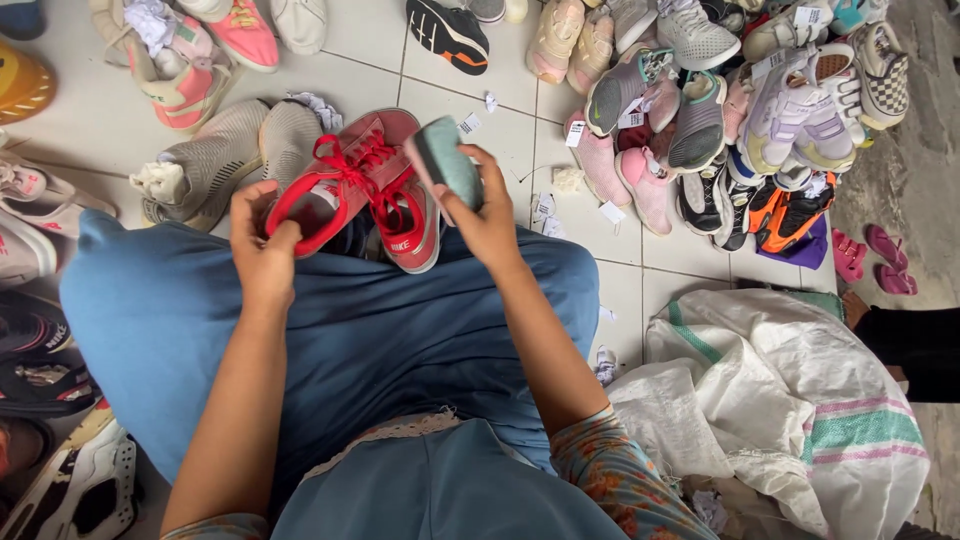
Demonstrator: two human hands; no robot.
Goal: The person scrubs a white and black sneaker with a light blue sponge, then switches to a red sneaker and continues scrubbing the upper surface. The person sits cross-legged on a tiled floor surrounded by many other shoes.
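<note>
A pair of pinkish-red sneakers with red laces (365, 185) rests on my lap, over blue trousers. My left hand (262, 240) grips the opening of the left shoe of the pair, fingers curled on its red collar. My right hand (485, 210) holds a grey-green insole (445, 160) with a pink edge, lifted just above the second red shoe (412, 232).
Many loose shoes lie on the white tiled floor: a grey knit pair (215, 155) beyond my left hand, a mixed pile (720, 110) at upper right, more along the left edge. A white woven sack (790, 400) sits at right, with pink sandals (880, 260) beyond it. Paper tags are scattered.
</note>
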